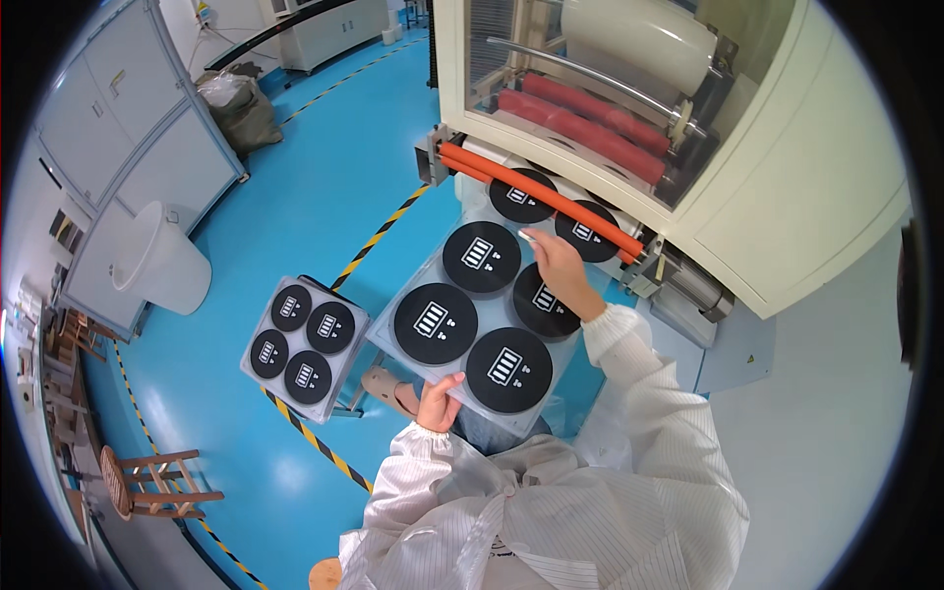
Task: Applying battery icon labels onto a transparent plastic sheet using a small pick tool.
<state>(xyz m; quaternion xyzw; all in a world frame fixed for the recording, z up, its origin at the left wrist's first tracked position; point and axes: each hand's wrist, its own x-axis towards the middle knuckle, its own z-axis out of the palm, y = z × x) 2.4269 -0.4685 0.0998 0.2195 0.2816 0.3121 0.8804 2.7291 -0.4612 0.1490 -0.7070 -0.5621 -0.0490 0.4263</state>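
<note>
A clear sheet (393,346) with black round discs, each printed with white marks, stretches from the machine toward my lap. My left hand (439,403) grips its near edge, thumb on top beside the nearest discs. Over the sheet, by the gap between the nearer group of discs and those under the rollers, is my right hand (559,270). It pinches a small white object (526,235), whose kind I cannot make out. My right hand partly covers one black disc (544,307). A similar panel with several black discs (330,327) lies on a low stand to the left.
Orange rollers (541,200) cross the outlet of a cream machine (826,197), with red rollers (580,133) behind its window. A white bin (165,261), a wooden stool (157,482) and a stuffed sack (239,108) stand at left. Striped tape (315,440) marks the blue floor.
</note>
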